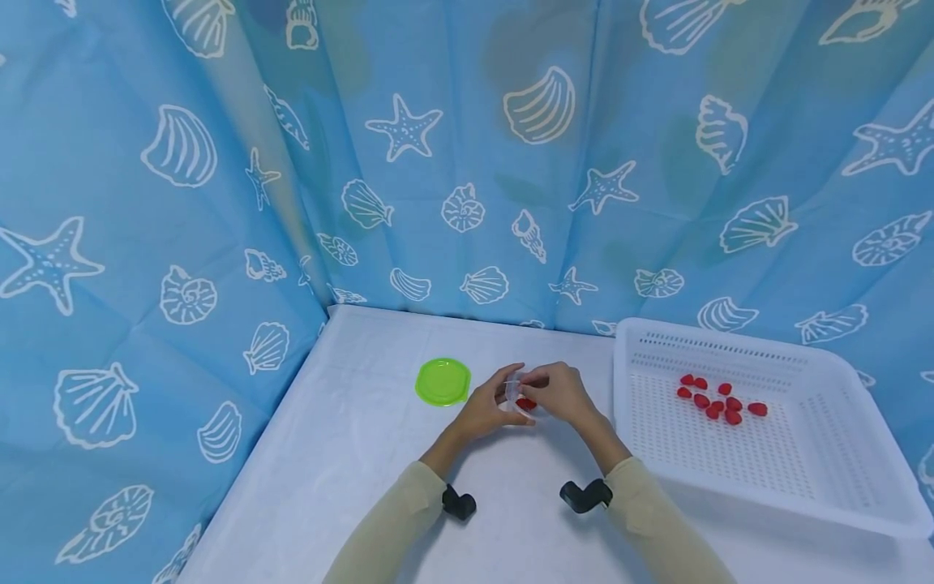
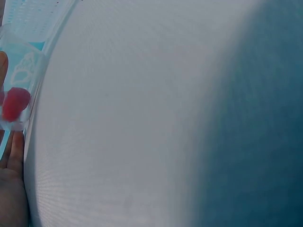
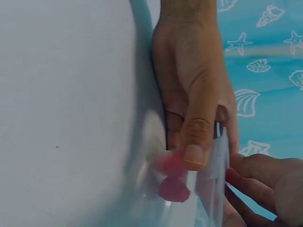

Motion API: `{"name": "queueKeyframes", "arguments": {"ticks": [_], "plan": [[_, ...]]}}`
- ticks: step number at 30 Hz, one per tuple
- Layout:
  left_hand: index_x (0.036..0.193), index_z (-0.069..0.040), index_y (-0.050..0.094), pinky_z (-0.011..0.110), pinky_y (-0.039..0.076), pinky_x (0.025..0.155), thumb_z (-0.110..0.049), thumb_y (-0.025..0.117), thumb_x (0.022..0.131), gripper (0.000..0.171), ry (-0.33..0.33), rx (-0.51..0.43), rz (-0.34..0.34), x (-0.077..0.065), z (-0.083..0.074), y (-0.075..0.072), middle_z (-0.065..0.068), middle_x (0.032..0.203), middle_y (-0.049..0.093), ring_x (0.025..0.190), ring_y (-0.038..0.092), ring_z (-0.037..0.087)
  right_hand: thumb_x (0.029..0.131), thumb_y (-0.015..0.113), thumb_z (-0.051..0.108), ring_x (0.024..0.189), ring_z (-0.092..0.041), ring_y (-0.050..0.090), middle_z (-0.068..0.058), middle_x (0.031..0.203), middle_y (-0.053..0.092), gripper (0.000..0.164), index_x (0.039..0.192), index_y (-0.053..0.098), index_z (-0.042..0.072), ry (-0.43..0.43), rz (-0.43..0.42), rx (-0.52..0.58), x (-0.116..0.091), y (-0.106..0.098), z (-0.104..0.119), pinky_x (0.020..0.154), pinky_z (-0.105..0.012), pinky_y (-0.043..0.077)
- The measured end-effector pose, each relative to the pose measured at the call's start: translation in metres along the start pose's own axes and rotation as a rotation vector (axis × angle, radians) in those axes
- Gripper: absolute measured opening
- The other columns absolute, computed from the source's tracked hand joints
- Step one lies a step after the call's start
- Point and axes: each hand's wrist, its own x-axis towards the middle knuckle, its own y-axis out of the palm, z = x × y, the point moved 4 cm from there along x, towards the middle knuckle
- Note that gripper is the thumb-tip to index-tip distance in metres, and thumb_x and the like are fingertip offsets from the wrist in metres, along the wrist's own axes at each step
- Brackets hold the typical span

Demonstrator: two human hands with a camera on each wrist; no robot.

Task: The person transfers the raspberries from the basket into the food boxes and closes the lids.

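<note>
A clear plastic container (image 1: 513,386) is between both hands, tilted, with red strawberry-shaped pieces (image 1: 526,403) at its bottom. My left hand (image 1: 484,410) curls round it from the left. With thumb and fingers, my right hand (image 1: 562,394) pinches its wall near the rim. Through the see-through side in the right wrist view, a red piece (image 3: 173,189) shows below the right thumb. The left wrist view catches only part of the container (image 2: 35,66) at its left edge, a red piece (image 2: 16,103) inside it. Some fingertips are hidden behind the plastic.
A green round lid (image 1: 443,381) with a small tab lies left of the hands. To the right stands a large white perforated basket (image 1: 730,496) holding several red pieces (image 1: 733,404). Blue shell-print curtains (image 1: 467,162) hang behind and left of the white table (image 1: 336,454).
</note>
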Motion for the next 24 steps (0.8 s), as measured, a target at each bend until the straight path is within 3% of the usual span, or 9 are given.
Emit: {"name": "queueKeyframes", "arguments": {"ticks": [8, 15, 20, 24], "plan": [[0.149, -0.029, 0.037, 0.031, 0.04, 0.106, -0.025, 0.087, 0.074, 0.09, -0.015, 0.009, -0.019, 0.0, -0.002, -0.003, -0.012, 0.144, 0.046, 0.133, 0.043, 0.011, 0.091, 0.069, 0.02, 0.092, -0.024, 0.066, -0.006, 0.097, 0.072, 0.018, 0.103, 0.075, 0.008, -0.052, -0.036, -0.019, 0.001, -0.032, 0.016, 0.079, -0.037, 0.057], [0.15, -0.029, 0.036, 0.031, 0.04, 0.106, -0.029, 0.087, 0.074, 0.092, -0.045, 0.018, -0.014, -0.001, -0.001, 0.0, -0.018, 0.14, 0.049, 0.134, 0.041, 0.008, 0.095, 0.064, 0.024, 0.094, -0.027, 0.066, -0.01, 0.102, 0.071, 0.025, 0.111, 0.072, 0.005, -0.054, -0.073, -0.047, 0.003, -0.095, 0.023, 0.081, -0.041, 0.057], [0.15, -0.029, 0.037, 0.032, 0.041, 0.105, -0.027, 0.087, 0.073, 0.092, -0.045, 0.02, -0.015, 0.0, 0.0, 0.002, -0.017, 0.14, 0.05, 0.134, 0.043, 0.012, 0.097, 0.061, 0.029, 0.094, -0.03, 0.065, -0.016, 0.105, 0.069, 0.035, 0.116, 0.068, 0.002, -0.015, -0.095, -0.088, 0.001, -0.151, 0.007, 0.082, -0.045, 0.056], [0.15, -0.03, 0.036, 0.033, 0.042, 0.105, -0.027, 0.086, 0.075, 0.091, -0.045, 0.033, -0.023, 0.001, 0.0, 0.002, -0.017, 0.14, 0.049, 0.134, 0.042, 0.013, 0.097, 0.06, 0.034, 0.098, -0.035, 0.065, -0.023, 0.111, 0.066, 0.045, 0.124, 0.062, -0.003, 0.042, -0.093, -0.088, 0.001, -0.186, -0.02, 0.087, -0.05, 0.053]]}}
